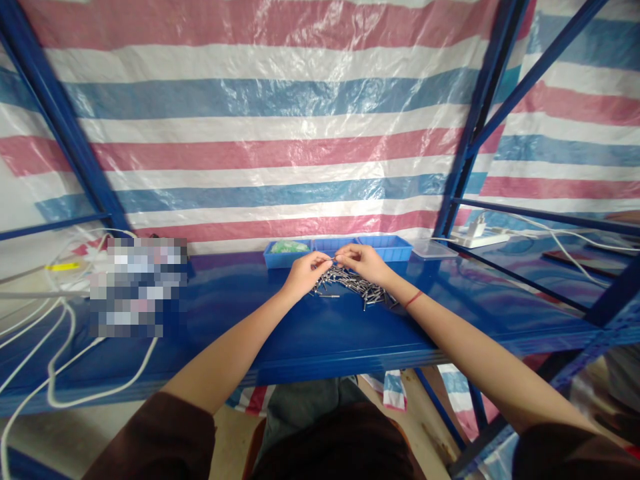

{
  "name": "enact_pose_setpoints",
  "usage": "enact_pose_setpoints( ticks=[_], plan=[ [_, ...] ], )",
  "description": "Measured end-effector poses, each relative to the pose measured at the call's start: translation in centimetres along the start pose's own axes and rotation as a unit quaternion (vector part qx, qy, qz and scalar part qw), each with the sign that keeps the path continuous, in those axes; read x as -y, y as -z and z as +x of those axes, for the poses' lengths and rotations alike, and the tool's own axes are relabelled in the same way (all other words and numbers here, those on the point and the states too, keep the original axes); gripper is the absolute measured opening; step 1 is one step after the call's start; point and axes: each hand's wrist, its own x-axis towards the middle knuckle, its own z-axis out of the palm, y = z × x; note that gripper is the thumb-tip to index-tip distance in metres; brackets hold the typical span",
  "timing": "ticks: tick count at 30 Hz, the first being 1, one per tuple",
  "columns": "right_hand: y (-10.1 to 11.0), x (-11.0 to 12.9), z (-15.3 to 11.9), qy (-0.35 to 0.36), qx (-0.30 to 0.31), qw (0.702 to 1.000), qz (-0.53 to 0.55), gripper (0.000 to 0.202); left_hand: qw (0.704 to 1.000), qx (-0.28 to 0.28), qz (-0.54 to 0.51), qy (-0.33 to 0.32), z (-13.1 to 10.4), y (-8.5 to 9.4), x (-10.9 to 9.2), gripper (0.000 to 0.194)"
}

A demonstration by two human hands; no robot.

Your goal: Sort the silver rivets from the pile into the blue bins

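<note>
My left hand [310, 272] and my right hand [364, 261] meet above the blue shelf, fingertips close together. Each is closed in a pinch, and a thin metal pin [333, 259] spans the gap between them. Its ends are hidden by the fingers. Beneath and behind my hands spreads a pile of thin metal pins [360, 283], silvery, some with thicker ends; too small to tell their exact kind. A single pin [329, 296] lies at the pile's near left side. Just beyond my hands stands a blue divided tray [385, 248], with a green plastic bag [289, 247] in its left compartment.
A clear plastic lid [435, 249] lies right of the tray. Farther right is a white power strip [479, 235] with cables. White cables [65, 360] loop over the shelf's left end beside a blurred-out patch. Blue metal posts [470, 127] frame a striped plastic sheet [280, 133].
</note>
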Motion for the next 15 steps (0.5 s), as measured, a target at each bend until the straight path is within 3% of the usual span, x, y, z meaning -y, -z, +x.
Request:
enact_pose_setpoints(
  ticks=[6,15],
  plan=[
    [-0.74,0.24,-0.31,-0.047,0.075,0.993,0.079,0.035,0.999,-0.037,-0.010,-0.025,-0.01,0.10,-0.22,0.018],
    [-0.75,0.95,-0.58,-0.028,0.106,0.994,0.015,0.041,0.999,-0.029,-0.028,-0.027,-0.16,-0.04,-0.72,0.018]
  ],
)
